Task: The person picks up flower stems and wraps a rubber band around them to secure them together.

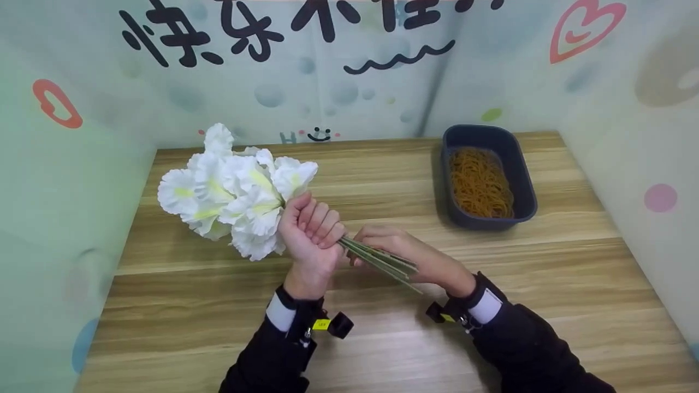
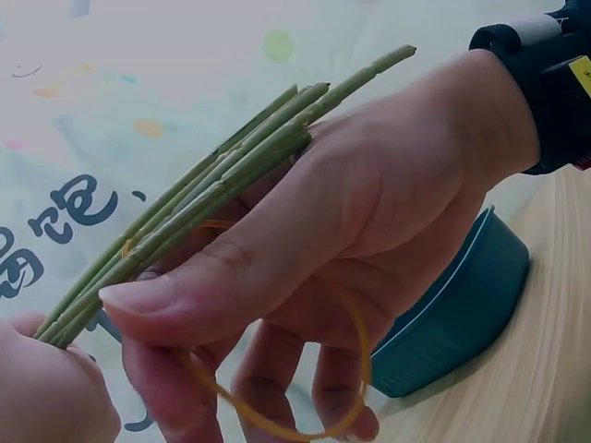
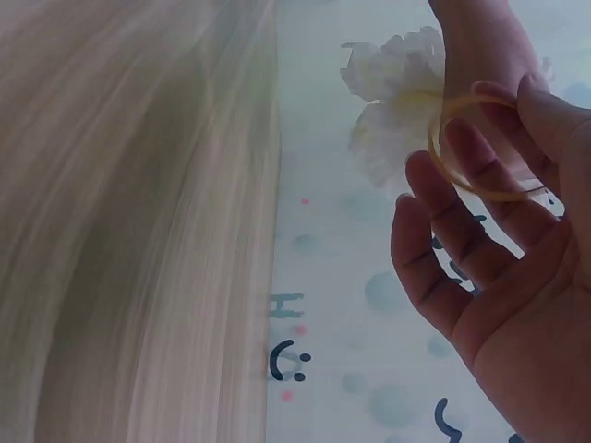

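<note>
The left hand (image 1: 312, 232) has its fingers curled round the green stems (image 1: 382, 261) of the white flowers (image 1: 240, 191), above the desk (image 1: 382, 180). The right hand (image 1: 407, 248) is by the stems, its thumb and first finger pinching a thin yellow rubber band (image 2: 365, 360). The stems hide part of this hand. A dark blue tub (image 1: 527, 203) of brown bands (image 1: 480, 185) sits at the back right, near the wall (image 1: 355, 109) with black writing

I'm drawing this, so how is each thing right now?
White flowers: open, bunched together
Green stems: bundled, lower ends sticking out
Left grip: closed round the stems
Single rubber band: looped; encircling the stems or not, unclear
Right grip: curled, holding that band
Blue tub: upright, lidless, partly filled
Heaped rubber bands: loose inside the tub
</note>
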`<state>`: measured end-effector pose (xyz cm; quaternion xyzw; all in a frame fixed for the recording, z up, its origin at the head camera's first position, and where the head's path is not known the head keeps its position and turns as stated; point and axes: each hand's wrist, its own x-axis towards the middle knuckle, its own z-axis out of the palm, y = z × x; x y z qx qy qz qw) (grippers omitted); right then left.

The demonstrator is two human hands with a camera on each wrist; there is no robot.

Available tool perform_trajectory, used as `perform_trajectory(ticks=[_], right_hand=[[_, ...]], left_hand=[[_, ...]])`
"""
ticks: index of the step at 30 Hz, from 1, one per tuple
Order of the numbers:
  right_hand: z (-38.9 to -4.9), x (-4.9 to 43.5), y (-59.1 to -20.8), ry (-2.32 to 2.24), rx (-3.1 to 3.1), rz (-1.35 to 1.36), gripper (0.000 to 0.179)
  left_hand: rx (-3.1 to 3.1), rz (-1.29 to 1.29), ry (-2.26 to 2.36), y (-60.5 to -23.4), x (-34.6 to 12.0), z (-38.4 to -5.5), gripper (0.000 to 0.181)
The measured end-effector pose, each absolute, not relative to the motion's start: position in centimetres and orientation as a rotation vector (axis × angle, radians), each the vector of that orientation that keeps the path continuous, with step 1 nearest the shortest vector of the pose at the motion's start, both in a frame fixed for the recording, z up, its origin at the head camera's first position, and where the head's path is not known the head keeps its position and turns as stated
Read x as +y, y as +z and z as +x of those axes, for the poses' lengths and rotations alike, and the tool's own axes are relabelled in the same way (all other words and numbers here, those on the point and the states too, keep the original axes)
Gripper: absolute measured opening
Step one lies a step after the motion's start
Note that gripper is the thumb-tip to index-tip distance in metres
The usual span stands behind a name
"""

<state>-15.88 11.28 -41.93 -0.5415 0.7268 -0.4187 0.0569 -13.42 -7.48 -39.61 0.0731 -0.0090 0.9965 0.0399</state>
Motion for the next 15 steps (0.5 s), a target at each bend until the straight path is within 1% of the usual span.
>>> perform_trajectory(ticks=[7, 12, 14, 15], right_hand=[[-14.9, 10.6, -42.5, -1.323, 2.149, -1.484, 0.012], [-13.7, 10.0, -42.7, -1.306, 2.17, -1.288, 0.029], [-13.3, 9.8, -42.6, -1.292, 2.196, -1.275, 0.029], [-13.1, 9.8, -42.7, -1.204, 2.268, -1.373, 0.032]], left_hand=[[-0.026, 0.218, 3.067, -39.6, -7.5, -13.4, 0.045], [-0.064, 0.206, 3.071, -39.5, -7.7, -13.4, 0.045], [-0.072, 0.201, 3.089, -39.5, -7.8, -13.5, 0.045], [-0.073, 0.195, 3.101, -39.5, -7.9, -13.5, 0.045]])
